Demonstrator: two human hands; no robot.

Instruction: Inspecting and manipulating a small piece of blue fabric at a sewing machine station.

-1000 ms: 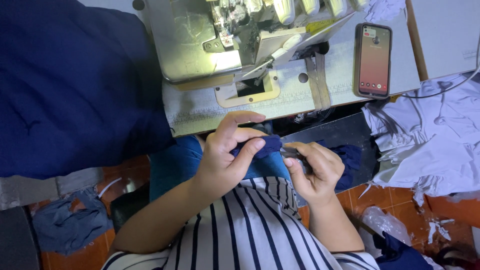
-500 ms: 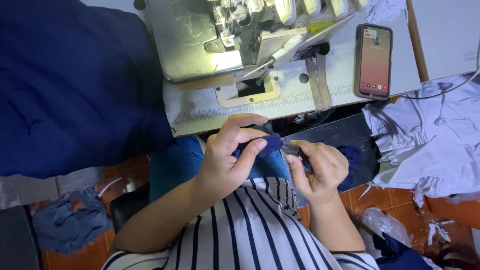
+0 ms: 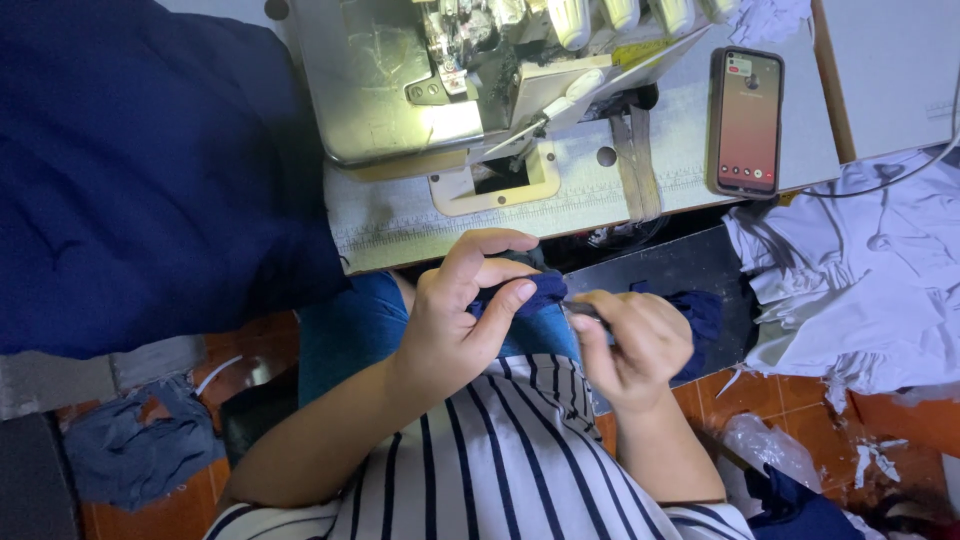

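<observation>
Both hands meet just near the sewing machine's (image 3: 440,90) table edge: the left hand (image 3: 460,320) pinches a small navy fabric piece (image 3: 530,293) between thumb and fingers. The right hand (image 3: 635,345) is curled around a slim metal tool (image 3: 583,313) touching that fabric. A phone (image 3: 746,122) lies far right, beside white cloth (image 3: 860,280).
</observation>
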